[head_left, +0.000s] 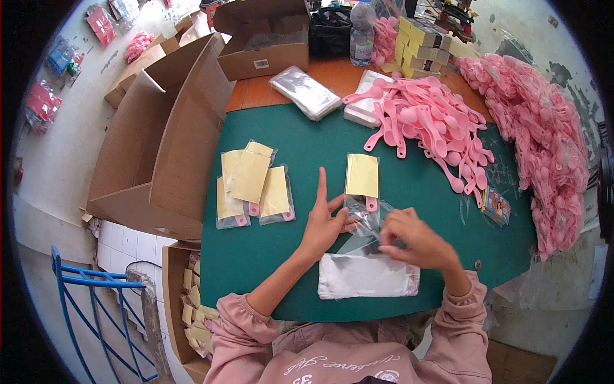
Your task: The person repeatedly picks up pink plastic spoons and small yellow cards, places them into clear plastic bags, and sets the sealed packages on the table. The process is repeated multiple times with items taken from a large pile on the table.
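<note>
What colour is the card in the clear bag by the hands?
The card is pale yellow on its upward side, best seen in the head view.

Clear bag (366, 222), crinkled; yellow card (362, 176), pink handle (371, 204)

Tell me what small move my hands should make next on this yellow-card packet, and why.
I'd probably smooth the crumpled clear film at the near end of the yellow-card packet with your right hand. The film looks bunched up between that hand and your left hand, while the card above it looks flat.
</note>
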The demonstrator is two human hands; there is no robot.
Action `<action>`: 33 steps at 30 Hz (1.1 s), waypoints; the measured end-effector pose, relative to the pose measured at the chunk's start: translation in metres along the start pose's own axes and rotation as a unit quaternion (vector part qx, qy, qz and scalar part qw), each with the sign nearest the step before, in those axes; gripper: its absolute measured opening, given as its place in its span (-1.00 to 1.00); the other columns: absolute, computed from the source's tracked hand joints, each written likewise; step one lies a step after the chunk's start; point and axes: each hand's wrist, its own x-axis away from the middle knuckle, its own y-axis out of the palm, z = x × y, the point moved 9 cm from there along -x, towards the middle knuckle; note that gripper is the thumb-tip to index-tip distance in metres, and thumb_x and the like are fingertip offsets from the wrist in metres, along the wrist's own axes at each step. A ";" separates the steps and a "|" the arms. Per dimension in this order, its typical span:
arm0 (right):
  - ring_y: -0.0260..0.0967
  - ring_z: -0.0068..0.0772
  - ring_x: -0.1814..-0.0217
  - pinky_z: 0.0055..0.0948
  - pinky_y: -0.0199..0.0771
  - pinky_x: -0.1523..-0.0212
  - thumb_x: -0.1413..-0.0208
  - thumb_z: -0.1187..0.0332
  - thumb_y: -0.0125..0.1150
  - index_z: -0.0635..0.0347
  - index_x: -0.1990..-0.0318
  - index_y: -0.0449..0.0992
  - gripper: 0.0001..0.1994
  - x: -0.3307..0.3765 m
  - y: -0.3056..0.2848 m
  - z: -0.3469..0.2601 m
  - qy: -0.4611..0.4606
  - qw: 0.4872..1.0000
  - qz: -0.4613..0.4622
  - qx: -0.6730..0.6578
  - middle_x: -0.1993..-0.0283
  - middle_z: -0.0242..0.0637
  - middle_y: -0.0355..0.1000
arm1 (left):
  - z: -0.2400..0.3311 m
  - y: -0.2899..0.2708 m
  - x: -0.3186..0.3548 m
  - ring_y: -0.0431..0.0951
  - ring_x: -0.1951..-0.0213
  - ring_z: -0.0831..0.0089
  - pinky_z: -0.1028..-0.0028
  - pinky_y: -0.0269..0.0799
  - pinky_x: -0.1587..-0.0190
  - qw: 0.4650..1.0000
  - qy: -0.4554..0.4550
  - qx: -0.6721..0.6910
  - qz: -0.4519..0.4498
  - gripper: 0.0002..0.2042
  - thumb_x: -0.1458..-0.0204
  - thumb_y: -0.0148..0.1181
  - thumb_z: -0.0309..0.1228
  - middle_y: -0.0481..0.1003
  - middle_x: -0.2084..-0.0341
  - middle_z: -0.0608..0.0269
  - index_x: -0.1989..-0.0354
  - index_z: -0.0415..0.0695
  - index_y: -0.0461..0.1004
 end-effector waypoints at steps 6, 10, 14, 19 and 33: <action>0.25 -0.45 0.40 -0.46 0.24 0.38 0.06 0.35 0.19 0.23 0.38 0.35 -0.81 0.088 -0.145 0.068 0.033 0.946 0.100 -0.307 0.46 -0.33 0.32 | 0.007 0.008 0.001 0.44 0.13 0.35 0.32 0.48 0.14 0.998 -0.024 0.036 -0.035 -0.26 -0.07 -0.16 -0.64 0.20 -0.07 -0.03 -0.26 0.28 -0.43; 0.36 -0.30 0.35 -0.37 0.34 0.33 0.01 0.39 0.12 0.27 0.19 0.37 -0.77 0.138 -0.247 0.157 0.243 0.897 0.349 -0.119 0.46 -0.19 0.38 | 0.009 0.013 0.002 0.42 0.11 0.37 0.34 0.47 0.13 0.998 -0.035 0.033 -0.049 -0.28 -0.06 -0.11 -0.63 0.19 -0.08 -0.01 -0.27 0.24 -0.35; 0.28 -0.19 0.12 -0.37 0.25 0.10 0.21 0.60 0.07 0.30 0.11 0.32 -0.62 0.094 -0.191 0.109 0.216 0.890 0.255 0.311 0.22 -0.06 0.31 | 0.011 0.013 0.003 0.42 0.12 0.41 0.39 0.47 0.13 0.998 -0.019 0.038 -0.048 -0.27 -0.01 -0.05 -0.64 0.19 -0.08 0.02 -0.27 0.19 -0.28; 0.26 -0.12 0.28 -0.31 0.31 0.22 0.32 0.39 0.33 0.20 0.21 0.31 -0.56 -0.007 -0.019 0.022 0.095 0.980 0.122 0.122 0.22 -0.14 0.19 | 0.009 0.006 0.003 0.43 0.13 0.41 0.44 0.47 0.13 0.997 -0.020 0.059 -0.040 -0.29 0.01 -0.02 -0.65 0.19 -0.08 0.03 -0.27 0.11 -0.21; 0.33 -0.38 0.31 -0.47 0.40 0.32 0.15 0.60 0.17 0.29 0.32 0.36 -0.81 -0.003 -0.018 0.048 0.068 0.979 0.182 -0.056 0.24 -0.20 0.17 | 0.053 0.011 0.006 0.45 0.28 0.42 0.56 0.49 0.40 0.870 0.203 -0.449 0.004 -0.84 0.19 0.17 -0.64 0.30 0.22 0.19 0.41 -0.17 0.39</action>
